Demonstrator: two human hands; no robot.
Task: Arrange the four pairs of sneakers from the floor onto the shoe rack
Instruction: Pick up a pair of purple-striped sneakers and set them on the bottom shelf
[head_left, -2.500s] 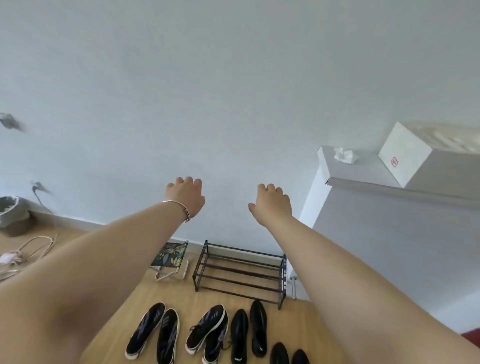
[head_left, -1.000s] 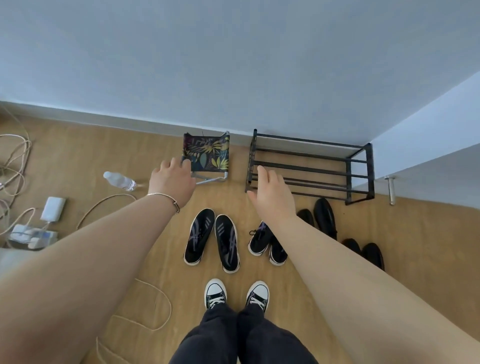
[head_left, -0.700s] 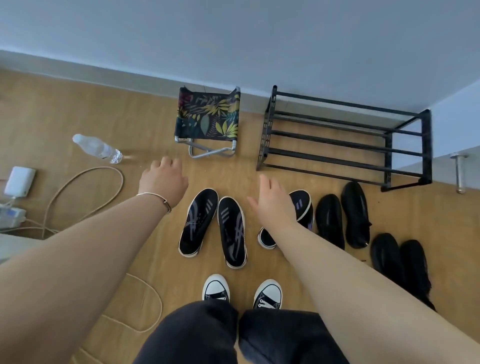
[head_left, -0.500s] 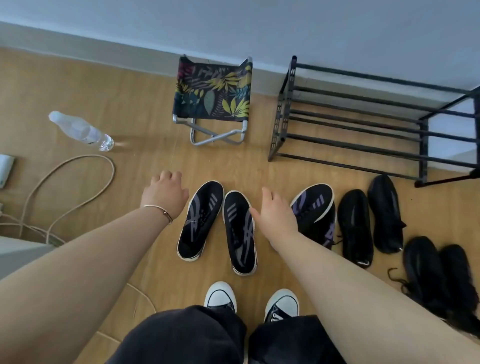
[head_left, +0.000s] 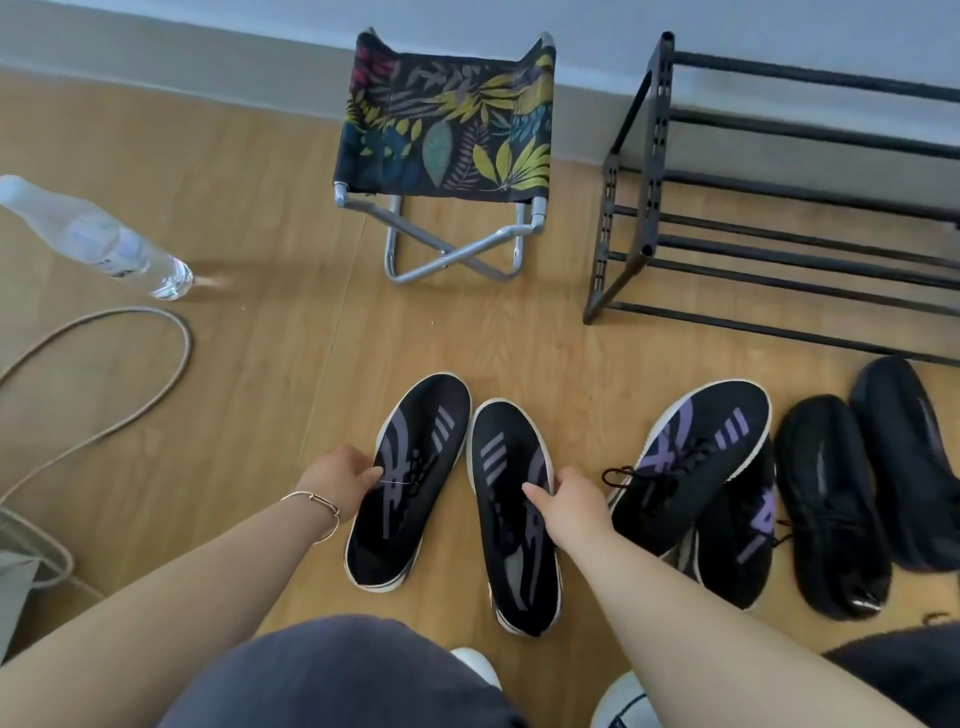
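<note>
Six sneakers (head_left: 696, 467), one rack (head_left: 779, 208)

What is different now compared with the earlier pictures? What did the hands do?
Both hands came down from the air to the floor. The left hand now grips the left shoe of the nearest pair, and the right hand grips the right shoe. Both shoes are on the floor as before. The other shoes, the shoe rack and the stool stayed in place.

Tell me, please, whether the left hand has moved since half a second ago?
Yes. The left hand has moved right onto the left sneaker of the pair beside it, fingers now on its edge; that sneaker itself lies unmoved on the floor.
</note>
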